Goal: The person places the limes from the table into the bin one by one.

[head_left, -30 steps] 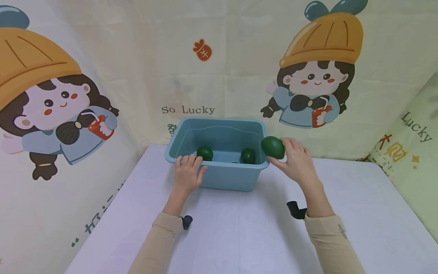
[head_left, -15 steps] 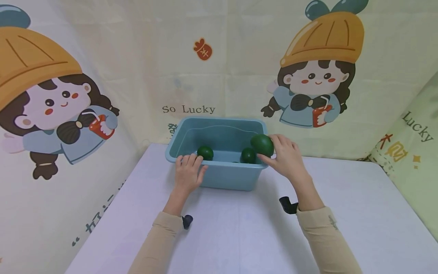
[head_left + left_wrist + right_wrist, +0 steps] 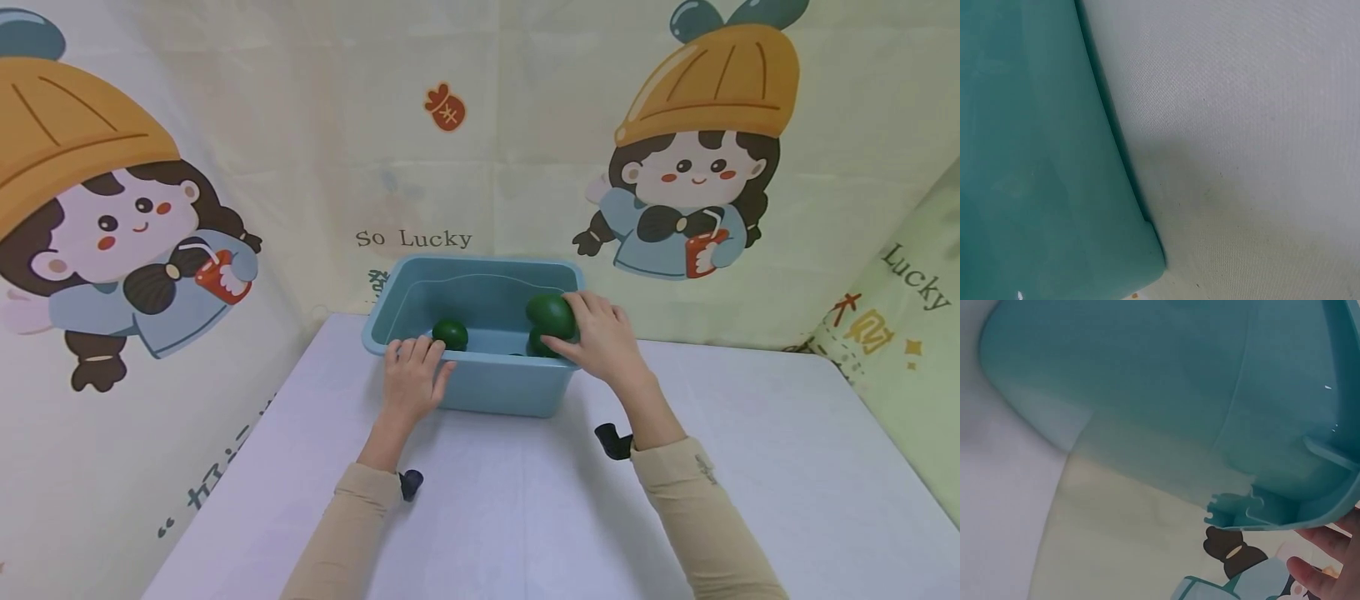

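A teal plastic bin (image 3: 495, 387) stands near the back of the table. Over its right end, my right hand (image 3: 603, 342) holds a glossy dark green avocado (image 3: 551, 313) between thumb and fingers. Just below, another avocado (image 3: 538, 342) lies in the bin, partly covered by the held one and the thumb. A further avocado (image 3: 450, 334) sits in the left part, near the front wall. My left hand (image 3: 411, 385) has its fingers hooked over the front rim at the left, thumb outside. In the right wrist view, fingers (image 3: 1329, 544) show beside the bin's rim (image 3: 1310, 522); the held avocado is out of that view.
The table wears a white cloth (image 3: 480, 517). Behind it and at both sides hangs a printed cloth (image 3: 525, 167) with cartoon figures, close behind the bin. Dark wrist-worn devices (image 3: 613, 442) stick out at both cuffs. The left wrist view shows the bin's outer wall (image 3: 1041, 156).
My right hand has carried the avocado leftward from beside the bin's right rim to over its inside, above the avocado lying there. The left hand has stayed on the rim.
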A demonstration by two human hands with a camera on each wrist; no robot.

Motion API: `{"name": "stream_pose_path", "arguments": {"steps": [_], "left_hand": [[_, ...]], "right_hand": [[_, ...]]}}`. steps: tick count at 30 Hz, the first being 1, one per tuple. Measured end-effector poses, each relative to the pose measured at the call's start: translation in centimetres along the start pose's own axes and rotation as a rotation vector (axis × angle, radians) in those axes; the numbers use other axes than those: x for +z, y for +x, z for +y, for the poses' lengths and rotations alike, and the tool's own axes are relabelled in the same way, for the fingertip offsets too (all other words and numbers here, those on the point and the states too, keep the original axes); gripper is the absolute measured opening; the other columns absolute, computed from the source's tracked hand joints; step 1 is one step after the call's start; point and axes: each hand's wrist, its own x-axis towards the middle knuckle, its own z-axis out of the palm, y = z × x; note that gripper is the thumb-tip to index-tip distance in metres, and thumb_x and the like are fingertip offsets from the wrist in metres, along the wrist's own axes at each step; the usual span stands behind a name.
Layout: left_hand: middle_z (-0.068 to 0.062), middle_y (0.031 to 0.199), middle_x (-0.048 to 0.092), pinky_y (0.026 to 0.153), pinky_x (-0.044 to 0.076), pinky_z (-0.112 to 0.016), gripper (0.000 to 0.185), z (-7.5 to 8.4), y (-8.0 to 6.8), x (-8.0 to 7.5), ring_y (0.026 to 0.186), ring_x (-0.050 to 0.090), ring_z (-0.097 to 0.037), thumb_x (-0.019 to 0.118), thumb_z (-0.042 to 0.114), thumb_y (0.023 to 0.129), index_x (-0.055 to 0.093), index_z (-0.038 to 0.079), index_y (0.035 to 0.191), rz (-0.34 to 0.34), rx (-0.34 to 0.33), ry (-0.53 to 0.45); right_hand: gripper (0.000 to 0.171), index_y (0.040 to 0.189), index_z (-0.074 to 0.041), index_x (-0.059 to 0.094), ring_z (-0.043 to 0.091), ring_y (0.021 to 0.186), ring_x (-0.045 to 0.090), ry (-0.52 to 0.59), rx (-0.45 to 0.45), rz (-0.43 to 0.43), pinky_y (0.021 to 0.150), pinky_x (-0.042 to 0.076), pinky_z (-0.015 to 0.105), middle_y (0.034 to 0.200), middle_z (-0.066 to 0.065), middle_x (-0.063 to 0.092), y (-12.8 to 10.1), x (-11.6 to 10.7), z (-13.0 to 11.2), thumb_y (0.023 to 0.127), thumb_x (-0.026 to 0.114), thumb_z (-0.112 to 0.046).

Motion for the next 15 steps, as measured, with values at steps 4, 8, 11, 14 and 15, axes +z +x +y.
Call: {"name": "stream_pose_path", "arguments": {"steps": [4,8,11,14,15], "left_hand": [[-0.010,0.089,0.047,0.081,0.030,-0.046,0.046,0.0,0.0,0.0,0.083,0.043,-0.027,0.025,0.043,0.098,0.053,0.006,0.100,0.003,-0.003,-0.008],[-0.009,0.088,0.047,0.082,0.030,-0.046,0.046,0.0,0.0,0.0,0.083,0.043,-0.027,0.024,0.043,0.098,0.053,0.007,0.100,0.002,-0.007,-0.012],[-0.009,0.089,0.047,0.082,0.030,-0.046,0.046,0.0,0.0,0.0,0.084,0.043,-0.027,0.024,0.043,0.098,0.052,0.007,0.100,-0.001,-0.009,-0.009],[-0.010,0.089,0.048,0.081,0.030,-0.046,0.047,0.0,0.0,0.0,0.084,0.043,-0.027,0.024,0.043,0.099,0.053,0.006,0.100,-0.004,-0.007,-0.008],[-0.010,0.089,0.048,0.081,0.030,-0.046,0.047,0.0,0.0,0.0,0.084,0.043,-0.027,0.024,0.043,0.099,0.053,0.006,0.100,-0.005,-0.006,-0.006]], "right_hand": [[0.072,0.130,-0.003,0.041,0.034,0.118,0.039,-0.011,-0.008,-0.015,0.095,0.030,0.054,0.128,0.016,0.044,0.4,0.3,-0.3,0.081,0.060,-0.052],[0.071,0.130,-0.004,0.041,0.033,0.118,0.039,-0.014,-0.003,-0.034,0.095,0.030,0.053,0.128,0.016,0.044,0.7,0.5,-0.6,0.081,0.060,-0.052],[0.071,0.130,-0.005,0.041,0.033,0.116,0.040,-0.019,-0.006,-0.042,0.095,0.030,0.052,0.128,0.015,0.044,0.9,0.7,-0.8,0.082,0.059,-0.052],[0.070,0.130,-0.005,0.041,0.032,0.116,0.041,-0.022,-0.010,-0.044,0.094,0.031,0.052,0.127,0.015,0.044,1.1,1.0,-0.9,0.082,0.059,-0.052],[0.070,0.130,-0.005,0.041,0.032,0.116,0.041,-0.021,-0.011,-0.044,0.095,0.031,0.052,0.127,0.015,0.044,1.2,1.0,-0.9,0.082,0.059,-0.051]]}}
